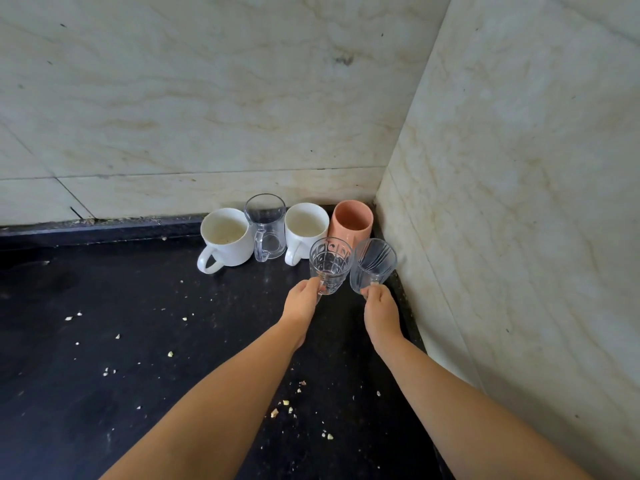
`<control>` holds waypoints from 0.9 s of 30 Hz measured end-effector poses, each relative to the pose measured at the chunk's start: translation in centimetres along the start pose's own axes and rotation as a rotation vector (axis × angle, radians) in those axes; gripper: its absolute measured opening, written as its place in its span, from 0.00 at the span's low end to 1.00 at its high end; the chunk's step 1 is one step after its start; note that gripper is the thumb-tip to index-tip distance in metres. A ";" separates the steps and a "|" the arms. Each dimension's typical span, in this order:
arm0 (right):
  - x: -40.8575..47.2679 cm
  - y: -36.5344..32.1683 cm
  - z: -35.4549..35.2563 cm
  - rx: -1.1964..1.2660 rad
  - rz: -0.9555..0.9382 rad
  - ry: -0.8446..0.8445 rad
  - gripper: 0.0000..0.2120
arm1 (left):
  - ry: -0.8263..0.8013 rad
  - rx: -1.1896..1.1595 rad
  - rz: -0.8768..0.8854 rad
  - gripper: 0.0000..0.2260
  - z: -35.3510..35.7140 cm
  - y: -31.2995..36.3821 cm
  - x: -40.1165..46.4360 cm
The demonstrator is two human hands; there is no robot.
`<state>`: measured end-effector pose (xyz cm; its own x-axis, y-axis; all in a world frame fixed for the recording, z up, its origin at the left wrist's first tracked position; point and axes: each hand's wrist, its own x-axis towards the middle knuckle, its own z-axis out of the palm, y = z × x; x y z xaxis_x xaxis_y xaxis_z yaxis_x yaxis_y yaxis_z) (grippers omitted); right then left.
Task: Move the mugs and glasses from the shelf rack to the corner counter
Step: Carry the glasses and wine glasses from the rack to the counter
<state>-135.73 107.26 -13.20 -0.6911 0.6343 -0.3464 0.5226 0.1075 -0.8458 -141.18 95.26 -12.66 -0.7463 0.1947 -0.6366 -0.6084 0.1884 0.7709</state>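
Black stone counter (138, 306) runs into a corner formed by two cream marble-patterned walls (242, 98), its dark surface scattered with pale crumbs (274, 412). Against the back wall stands a row of four vessels: a white mug (227, 237) on the left with its handle turned toward the camera, a clear glass mug (266, 225) just beside it, a second white mug (304, 230), and a peach tumbler (350, 220) tucked nearest the corner. All four stand upright.

In front of that row, both arms reach in from below. The left hand (302, 306) grips a cut-pattern glass (329, 263) near its base, fingers curled round it, the glass roughly upright with its mouth facing the camera. The right hand (381, 311) pinches a ribbed glass (373, 265) at its lower end (this one leans slightly rightward, toward the side wall). The two glasses sit just beside each other, rims nearly touching, directly ahead of the second white mug and the peach tumbler. Whether either glass base rests on the counter cannot be told.
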 end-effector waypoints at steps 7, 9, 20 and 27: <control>-1.7 -0.5 -0.9 -0.148 -0.020 0.170 0.08 | 0.060 0.292 0.124 0.18 -3.7 0.5 -2.6; -3.4 -1.6 -1.1 -0.198 -0.050 0.221 0.12 | 0.077 0.442 0.187 0.19 -5.1 1.0 -3.7; -13.0 -4.0 0.8 -1.034 -0.764 0.122 0.21 | 0.265 1.096 0.674 0.20 -12.1 0.9 -11.1; -18.4 -5.6 5.0 -1.100 -0.955 -0.034 0.22 | 0.397 1.218 0.719 0.20 -18.8 -1.5 -16.2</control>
<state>-128.44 91.14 -4.15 -0.9903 -0.0296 0.1358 -0.0338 0.9990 -0.0290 -133.27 73.77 -3.11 -0.9296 0.3618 0.0711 0.3663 0.8844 0.2894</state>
